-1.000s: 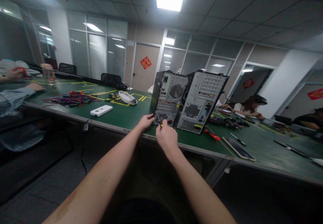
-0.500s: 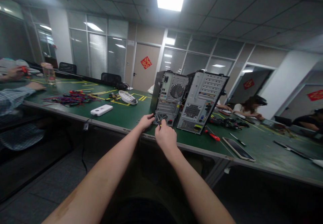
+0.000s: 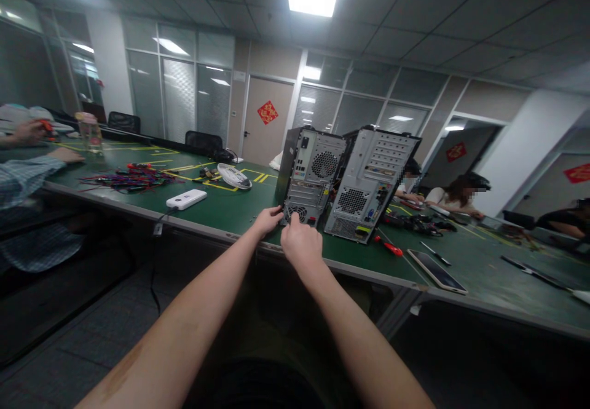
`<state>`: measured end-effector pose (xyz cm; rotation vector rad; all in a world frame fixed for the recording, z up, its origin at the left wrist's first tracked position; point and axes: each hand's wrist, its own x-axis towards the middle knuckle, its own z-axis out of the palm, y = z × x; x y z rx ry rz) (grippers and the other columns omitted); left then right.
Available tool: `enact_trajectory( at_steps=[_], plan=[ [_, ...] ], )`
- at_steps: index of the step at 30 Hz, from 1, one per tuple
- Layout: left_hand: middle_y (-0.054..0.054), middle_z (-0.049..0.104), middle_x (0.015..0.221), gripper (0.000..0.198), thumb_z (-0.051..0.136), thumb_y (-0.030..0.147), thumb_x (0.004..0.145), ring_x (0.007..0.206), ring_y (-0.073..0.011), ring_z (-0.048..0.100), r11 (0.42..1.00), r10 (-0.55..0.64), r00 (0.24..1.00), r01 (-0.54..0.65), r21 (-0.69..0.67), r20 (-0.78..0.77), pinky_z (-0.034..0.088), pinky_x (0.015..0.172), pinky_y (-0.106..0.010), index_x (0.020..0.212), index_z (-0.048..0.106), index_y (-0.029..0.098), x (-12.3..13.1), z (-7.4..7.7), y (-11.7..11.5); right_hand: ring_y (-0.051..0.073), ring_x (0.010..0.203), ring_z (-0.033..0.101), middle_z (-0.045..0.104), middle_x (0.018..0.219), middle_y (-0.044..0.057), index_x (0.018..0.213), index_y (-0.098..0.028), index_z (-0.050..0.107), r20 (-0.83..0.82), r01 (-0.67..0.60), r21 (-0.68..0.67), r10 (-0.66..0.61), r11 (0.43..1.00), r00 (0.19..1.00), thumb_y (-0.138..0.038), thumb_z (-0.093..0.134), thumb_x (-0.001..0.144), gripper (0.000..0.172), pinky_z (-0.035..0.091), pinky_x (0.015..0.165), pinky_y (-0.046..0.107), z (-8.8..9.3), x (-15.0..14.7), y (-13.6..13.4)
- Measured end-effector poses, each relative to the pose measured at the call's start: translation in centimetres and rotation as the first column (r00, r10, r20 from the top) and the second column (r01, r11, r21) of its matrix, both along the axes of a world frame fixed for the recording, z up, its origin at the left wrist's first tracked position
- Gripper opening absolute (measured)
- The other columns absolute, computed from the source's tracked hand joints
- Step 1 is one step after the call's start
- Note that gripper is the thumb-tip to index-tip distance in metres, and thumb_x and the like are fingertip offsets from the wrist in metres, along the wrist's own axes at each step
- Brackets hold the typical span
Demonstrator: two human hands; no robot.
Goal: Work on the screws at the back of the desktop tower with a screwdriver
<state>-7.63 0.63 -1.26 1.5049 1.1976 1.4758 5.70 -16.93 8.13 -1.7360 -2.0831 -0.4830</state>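
Grey computer case (image 3: 314, 178) upright on green table (image 3: 221, 209), just ahead of both hands | left hand (image 3: 266, 219) loosely open, fingertips on its lower rear corner | right hand (image 3: 302, 243) curled closed beside it, contents hidden

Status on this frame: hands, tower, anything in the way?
Left hand touches tower lower rear. Right hand curled beside it, contents hidden. Second tower alongside, untouched.

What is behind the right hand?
The lower rear panel of the left computer tower, its round fan grille partly showing. The right hand covers whatever its fingertips meet there. The left hand touches the tower's bottom corner.
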Motion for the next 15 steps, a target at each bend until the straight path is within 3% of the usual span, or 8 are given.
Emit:
enact_trajectory(
  at_steps=[7, 15],
  plan=[
    [-0.014, 0.068, 0.134, 0.067, 0.082, 0.037, 0.077, 0.128, -0.0294, 0.060, 1.000, 0.000, 1.000, -0.001, 0.020, 0.025, 0.044, 0.110, -0.041, 0.137, 0.064, 0.014, 0.20, 0.44, -0.40, 0.033, 0.089, 0.075, 0.075, 0.092, 0.016, 0.117, -0.017, 0.054, -0.062, -0.010, -0.025, 0.008, 1.000, 0.998, -0.029, 0.044, 0.098, 0.026, 0.055, 0.077, 0.040, 1.23, -0.23, 0.61],
    [-0.014, 0.070, 0.131, 0.062, 0.081, 0.030, 0.079, 0.120, -0.0261, 0.066, 0.999, -0.022, 0.994, 0.025, -0.026, 0.110, 0.048, 0.108, -0.038, 0.136, 0.064, 0.012, 0.51, 0.77, -0.65, 0.032, 0.089, 0.074, 0.075, 0.095, 0.015, 0.118, -0.019, 0.054, -0.275, 0.016, -0.092, -0.041, 0.996, 0.961, -0.033, 0.042, 0.098, 0.027, 0.053, 0.078, 0.040, 0.25, 0.00, 0.80]
  ],
)
